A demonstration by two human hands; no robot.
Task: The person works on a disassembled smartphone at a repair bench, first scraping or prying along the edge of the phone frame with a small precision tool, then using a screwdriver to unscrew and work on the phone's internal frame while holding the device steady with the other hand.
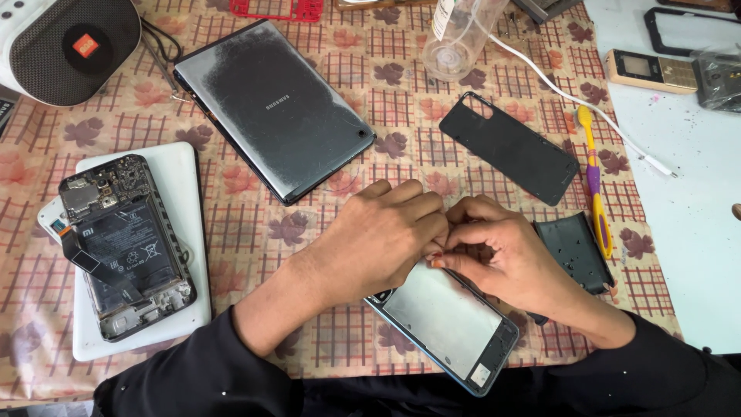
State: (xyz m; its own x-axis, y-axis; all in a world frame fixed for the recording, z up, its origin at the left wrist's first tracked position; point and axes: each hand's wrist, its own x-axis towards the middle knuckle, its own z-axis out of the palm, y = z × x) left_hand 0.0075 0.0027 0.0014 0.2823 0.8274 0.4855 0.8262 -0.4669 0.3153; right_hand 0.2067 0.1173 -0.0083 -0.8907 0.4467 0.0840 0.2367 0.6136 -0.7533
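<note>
Working top edge of phone frame (448, 320) at table's near edge: left hand (378, 235) curled, pressing down; right hand (502, 259) pinching something tiny, unclear what. Next, probably: peeling slowly, steadying frame.

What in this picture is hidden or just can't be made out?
- Head view: the top end of the phone frame is covered by the left hand and right hand.
- What the fingertips pinch there is too small to tell.
- The speaker and clear bottle are cut off by the top edge.
- The black part is partly behind the right hand.
</note>
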